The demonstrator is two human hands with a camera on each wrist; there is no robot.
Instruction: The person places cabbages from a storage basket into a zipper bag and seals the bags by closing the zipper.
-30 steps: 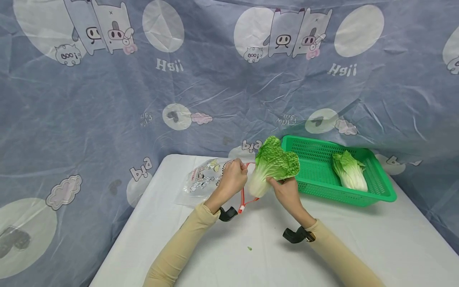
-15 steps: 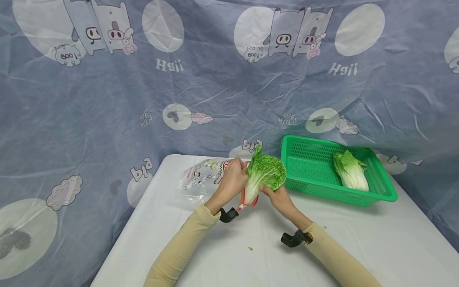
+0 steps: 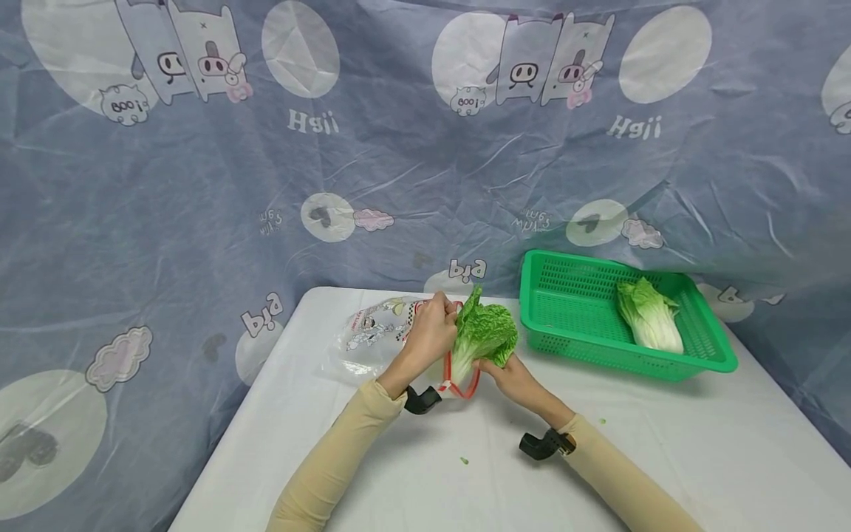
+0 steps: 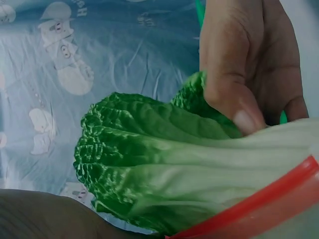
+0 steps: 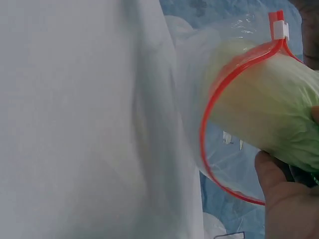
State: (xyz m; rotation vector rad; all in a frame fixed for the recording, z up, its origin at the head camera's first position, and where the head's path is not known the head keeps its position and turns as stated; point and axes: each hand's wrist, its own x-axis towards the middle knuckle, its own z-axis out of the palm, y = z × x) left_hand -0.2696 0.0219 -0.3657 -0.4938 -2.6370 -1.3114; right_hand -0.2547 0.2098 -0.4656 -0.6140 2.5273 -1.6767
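My right hand (image 3: 515, 380) grips a napa cabbage (image 3: 488, 332) by its side, thumb on the pale stalks in the left wrist view. The white base of the cabbage (image 5: 249, 99) is inside the mouth of a clear zip bag (image 3: 372, 336), while the crinkled green leaves stick out. A red zip strip (image 5: 204, 129) with a white slider (image 5: 280, 30) rings that mouth. My left hand (image 3: 432, 329), fingers curled, holds the upper edge of the bag's mouth. Printed cartoon figures show on the bag, which lies out to the left on the table.
A green plastic basket (image 3: 618, 357) stands at the back right, with another napa cabbage (image 3: 651, 318) in it. Small leaf scraps (image 3: 464, 460) lie on the white table (image 3: 505, 488). A patterned blue-grey curtain (image 3: 412, 162) hangs right behind the table.
My right hand has moved left and down with the cabbage, whose base went from in front of the red-edged mouth to inside the bag. My left hand has stayed nearly in place.
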